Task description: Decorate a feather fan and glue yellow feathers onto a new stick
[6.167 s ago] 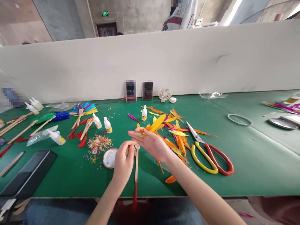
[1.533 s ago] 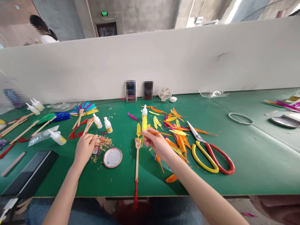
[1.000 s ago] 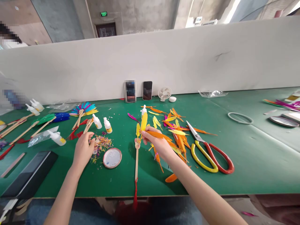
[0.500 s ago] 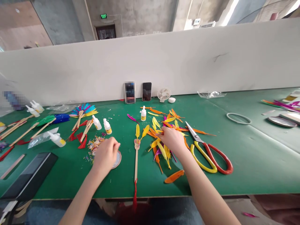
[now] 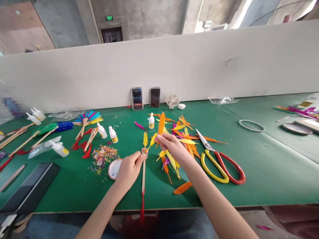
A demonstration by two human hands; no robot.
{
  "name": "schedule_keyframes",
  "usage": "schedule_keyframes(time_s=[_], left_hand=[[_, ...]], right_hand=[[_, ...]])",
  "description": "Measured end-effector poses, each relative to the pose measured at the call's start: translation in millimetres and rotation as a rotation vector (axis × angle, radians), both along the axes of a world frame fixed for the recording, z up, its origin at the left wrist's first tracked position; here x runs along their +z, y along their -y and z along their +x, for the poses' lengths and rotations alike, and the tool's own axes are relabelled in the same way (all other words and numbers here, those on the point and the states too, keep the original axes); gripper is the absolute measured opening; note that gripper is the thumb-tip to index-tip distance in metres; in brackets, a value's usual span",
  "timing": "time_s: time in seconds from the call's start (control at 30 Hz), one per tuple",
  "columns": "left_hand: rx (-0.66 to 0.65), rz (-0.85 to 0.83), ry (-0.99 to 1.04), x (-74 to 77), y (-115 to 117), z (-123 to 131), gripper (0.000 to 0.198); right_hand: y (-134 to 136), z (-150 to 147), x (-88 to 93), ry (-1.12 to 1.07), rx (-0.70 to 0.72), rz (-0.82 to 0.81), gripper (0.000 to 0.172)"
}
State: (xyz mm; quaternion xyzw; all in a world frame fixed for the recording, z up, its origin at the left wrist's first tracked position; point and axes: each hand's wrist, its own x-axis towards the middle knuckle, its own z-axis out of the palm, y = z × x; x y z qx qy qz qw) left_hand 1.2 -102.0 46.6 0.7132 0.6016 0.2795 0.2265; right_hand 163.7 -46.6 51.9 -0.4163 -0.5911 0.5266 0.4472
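Note:
My left hand (image 5: 129, 169) is closed, its thumb and fingertips at the head of a small feather fan (image 5: 144, 176). The fan lies on the table with a wooden stick handle, two yellow feathers (image 5: 145, 140) fixed at its top and a red tassel (image 5: 142, 209) hanging over the table edge. Between the thumb and fingers of my right hand (image 5: 173, 146) is an orange feather (image 5: 161, 122), held upright just right of the yellow ones. Below and beyond that hand lies a loose pile of yellow, orange and purple feathers (image 5: 193, 151).
Large scissors (image 5: 215, 166) with red and yellow handles lie right of the pile. Left are a round lid (image 5: 113, 169), colourful scraps (image 5: 103, 156), glue bottles (image 5: 113, 134) and feather fans (image 5: 86, 122). Phones and a small fan (image 5: 173, 100) stand by the white partition (image 5: 159, 66).
My right hand has lifted an orange feather from the pile and brought it left to the fan's head. My left hand has moved right from beside the lid onto the fan.

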Motion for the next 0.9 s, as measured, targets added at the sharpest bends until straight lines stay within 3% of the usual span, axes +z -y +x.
schedule_keyframes(time_s=[0.17, 0.4, 0.57, 0.73, 0.9], left_hand=[[0.029, 0.092, 0.035, -2.0, -2, -12, 0.023], [0.106, 0.032, -0.167, -10.5, -1, -27, 0.036], [0.044, 0.234, -0.323, -14.9, 1, -19, 0.024], [-0.079, 0.205, -0.432, -15.1, 0, -8, 0.026], [-0.267, 0.184, -0.529, -14.0, -12, 19, 0.02]], right_hand=[[2, -10, -4.4, -0.047, 0.092, -0.056, 0.028], [-8, 1, -6.6, -0.137, -0.212, -0.029, 0.028], [-9, 8, -8.6, -0.007, -0.318, 0.048, 0.036], [-7, 10, -7.1, 0.259, -0.393, 0.154, 0.021], [-9, 13, -5.0, 0.855, -0.332, 0.116, 0.019]])
